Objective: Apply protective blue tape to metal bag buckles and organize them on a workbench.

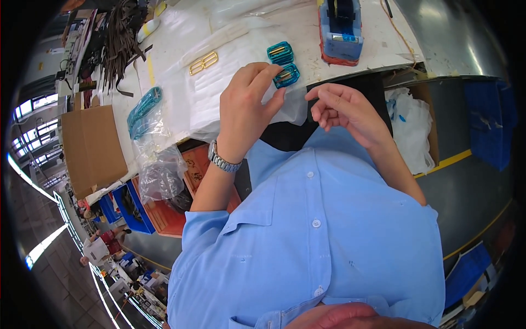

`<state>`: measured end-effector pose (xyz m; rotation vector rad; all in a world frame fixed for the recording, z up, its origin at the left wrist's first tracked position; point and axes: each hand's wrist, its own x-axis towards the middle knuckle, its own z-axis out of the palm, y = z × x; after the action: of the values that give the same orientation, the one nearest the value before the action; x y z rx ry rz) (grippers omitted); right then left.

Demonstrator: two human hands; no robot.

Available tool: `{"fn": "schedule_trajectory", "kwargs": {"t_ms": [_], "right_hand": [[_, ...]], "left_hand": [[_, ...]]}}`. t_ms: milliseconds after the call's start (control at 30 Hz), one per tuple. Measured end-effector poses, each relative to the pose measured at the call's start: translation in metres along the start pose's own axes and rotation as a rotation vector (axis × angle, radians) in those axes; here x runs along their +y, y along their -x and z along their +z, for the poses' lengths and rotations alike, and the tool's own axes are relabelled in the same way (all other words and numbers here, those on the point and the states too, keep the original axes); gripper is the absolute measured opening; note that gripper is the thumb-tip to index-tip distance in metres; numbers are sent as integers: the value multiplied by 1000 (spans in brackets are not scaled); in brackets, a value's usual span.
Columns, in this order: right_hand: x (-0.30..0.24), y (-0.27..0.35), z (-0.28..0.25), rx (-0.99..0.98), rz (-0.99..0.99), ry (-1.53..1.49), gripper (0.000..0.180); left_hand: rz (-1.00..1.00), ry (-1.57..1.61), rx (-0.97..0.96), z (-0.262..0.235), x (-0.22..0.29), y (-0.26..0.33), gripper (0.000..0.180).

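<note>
My left hand [246,104], with a metal-band watch [223,159] on its wrist, reaches over the near edge of the worktable. Its index finger and thumb are spread at the left edge of a teal, rounded buckle piece [287,76] with a gold bar in it; whether they touch it I cannot make out. A matching teal piece [280,52] lies just beyond, close against the first. My right hand [348,109] hovers to the right in front of my body, fingers loosely bent and apart, holding nothing. A gold double-loop buckle [204,63] rests on the white padded sheet [211,104] farther left.
A blue tape dispenser [341,33] stands at the table's back right. On the left lie a clear bag of teal pieces [145,109], dark straps [121,38] and a cardboard sheet [93,148]. Below the table are an orange crate [164,211] and a box with white plastic bags [411,129].
</note>
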<state>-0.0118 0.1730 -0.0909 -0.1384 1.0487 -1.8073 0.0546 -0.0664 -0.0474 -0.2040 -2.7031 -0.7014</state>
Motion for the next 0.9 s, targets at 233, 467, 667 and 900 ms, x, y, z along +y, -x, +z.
{"fn": "schedule_trajectory", "kwargs": {"t_ms": [233, 467, 667, 900], "right_hand": [[12, -3, -10, 88, 2, 37, 30], [-3, 8, -4, 128, -76, 147, 24], [-50, 36, -11, 439, -589, 385, 19], [-89, 5, -33, 652, -642, 821, 32]], "left_hand": [[-9, -122, 10, 4, 0, -6, 33], [-56, -41, 60, 6, -11, 6, 24], [-173, -215, 216, -43, -63, 6, 8], [-122, -481, -92, -77, -140, 4, 14]]}}
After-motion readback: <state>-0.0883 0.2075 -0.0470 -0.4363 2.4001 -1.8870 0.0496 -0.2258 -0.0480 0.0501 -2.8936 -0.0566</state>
